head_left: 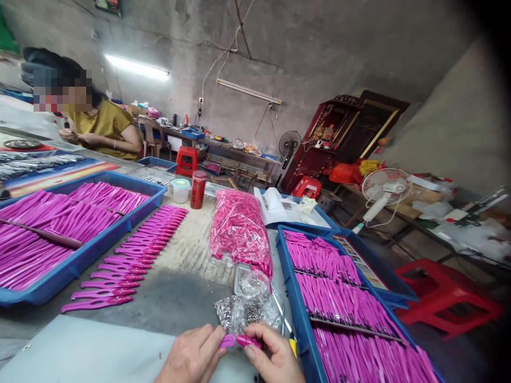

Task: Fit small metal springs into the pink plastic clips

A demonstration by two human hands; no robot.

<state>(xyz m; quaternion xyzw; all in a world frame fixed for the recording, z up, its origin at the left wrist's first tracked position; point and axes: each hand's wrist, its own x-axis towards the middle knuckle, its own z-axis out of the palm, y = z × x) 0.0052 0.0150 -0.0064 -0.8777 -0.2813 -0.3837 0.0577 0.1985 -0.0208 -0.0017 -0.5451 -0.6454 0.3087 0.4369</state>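
At the bottom of the head view, my left hand (194, 355) is closed on a slim purple plastic handle (227, 341), most of it hidden in the fingers. Pinched between thumb and fingers of my right hand (275, 354) is a glossy dark pink tapered plastic piece (248, 341). The two parts point at each other, nearly touching. Just beyond them lie clear plastic bags of small metal parts (251, 308). A row of purple handles with dark pink ends (128, 260) lies to the left. Behind the metal parts stands a clear bag full of pink pieces (239, 223).
Blue trays hold stacked purple handles, one at left (80, 271) and one at right (303, 324). A red jar (198, 189) and a lidded tub (181, 190) stand further back. A person (106, 125) sits at far left. Red stools (443, 298) and a fan (385, 191) are at right.
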